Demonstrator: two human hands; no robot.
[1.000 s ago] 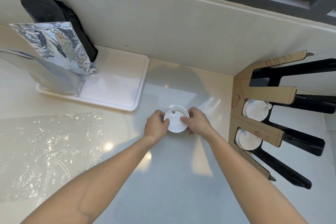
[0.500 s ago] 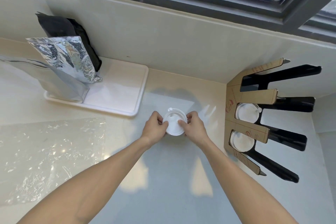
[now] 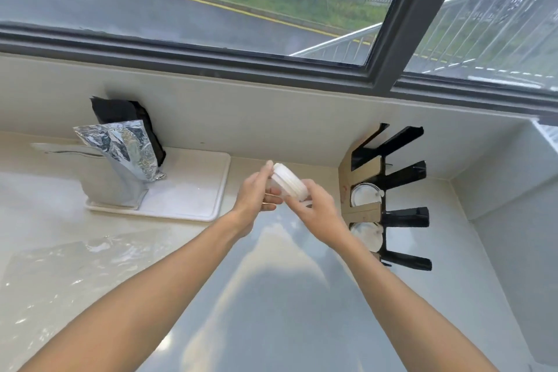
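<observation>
Got the small lidded cup [image 3: 287,180] lifted off the counter [image 3: 271,296], pretty much dead centre of the frame and tipped so the lid faces upper right. My left hand [image 3: 256,195] is curled round the body from the left to steady it. My right hand [image 3: 314,211] pinches the lid's rim from the lower right, I'd guess to check it's seated. So the cup sits between both hands, touching both. The cardboard rack [image 3: 360,213] with more cups is just to the right.
</observation>
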